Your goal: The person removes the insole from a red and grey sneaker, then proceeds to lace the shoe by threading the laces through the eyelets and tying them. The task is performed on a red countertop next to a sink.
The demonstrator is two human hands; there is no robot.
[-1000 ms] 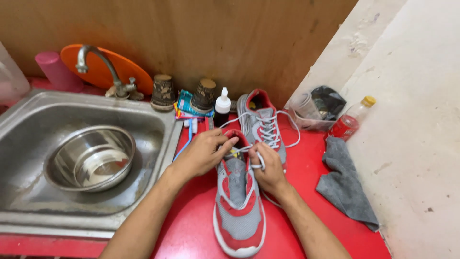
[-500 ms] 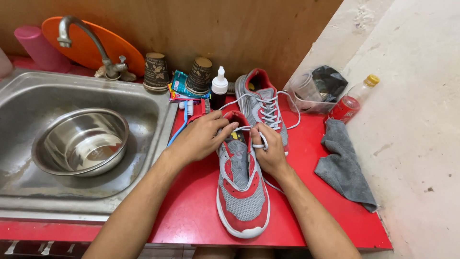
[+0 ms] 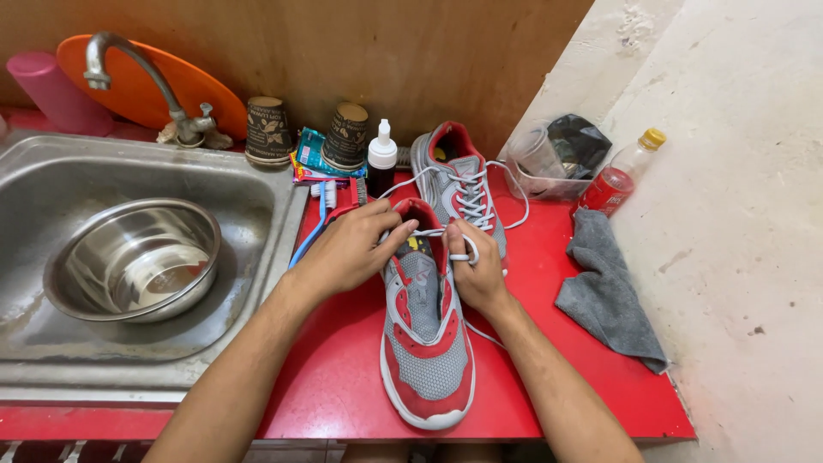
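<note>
A red and grey sneaker (image 3: 426, 343) lies toe toward me on the red counter (image 3: 531, 377). My left hand (image 3: 347, 250) grips its collar on the left side, fingers over the tongue. My right hand (image 3: 477, 267) pinches the white shoelace (image 3: 463, 255) at the top eyelets on the right side. A second matching sneaker (image 3: 454, 182), laced, stands just behind, against the wooden wall.
A steel sink (image 3: 51, 171) with a metal bowl (image 3: 133, 257) and a tap (image 3: 129, 77) is at left. Two paper cups (image 3: 267, 129), a small dropper bottle (image 3: 381, 159), toothbrushes (image 3: 313, 219), a grey cloth (image 3: 609, 291), a red drink bottle (image 3: 613, 180) and a plastic container (image 3: 540, 163) ring the shoes.
The view has shifted slightly; both hands stay at the near sneaker's collar, working the lace at the top eyelets.
</note>
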